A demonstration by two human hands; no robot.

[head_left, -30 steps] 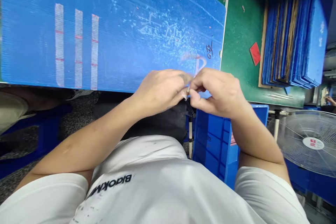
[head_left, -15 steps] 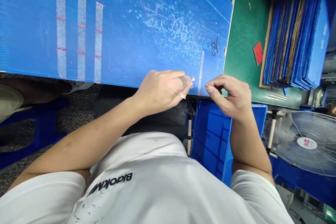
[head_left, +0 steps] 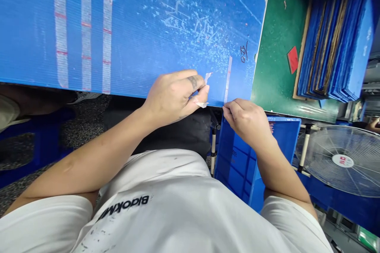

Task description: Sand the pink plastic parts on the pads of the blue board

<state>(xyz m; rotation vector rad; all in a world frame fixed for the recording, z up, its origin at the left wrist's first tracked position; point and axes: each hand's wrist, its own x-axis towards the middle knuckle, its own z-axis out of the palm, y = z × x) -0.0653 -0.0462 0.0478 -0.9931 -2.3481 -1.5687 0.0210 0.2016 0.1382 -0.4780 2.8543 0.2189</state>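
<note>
My left hand [head_left: 176, 93] is closed over the front edge of the blue corrugated board [head_left: 142, 43], with a crumpled strip of whitish tape [head_left: 208, 77] pinched in its fingers; one end sticks up and another pokes out below the thumb. To its right, my right hand [head_left: 245, 118] pinches at the board's front edge, at the lower end of a narrow pale strip of tape [head_left: 228, 79] lying flat on the board. Its fingertips hide that end. Three wider whitish strips with red marks, among them a left one [head_left: 61, 39], lie on the board's left part.
A green table surface [head_left: 271, 75] extends right of the board, bearing a red piece [head_left: 292, 60] and a stack of blue sheets [head_left: 335, 47]. Below stand a blue crate [head_left: 237, 158] and a round fan [head_left: 342, 161]. Another person's leg [head_left: 12, 110] shows at left.
My right hand has moved left and down to the narrow strip's lower end and closed there. My left hand has shifted slightly left, still holding its tape. The view has shifted slightly.
</note>
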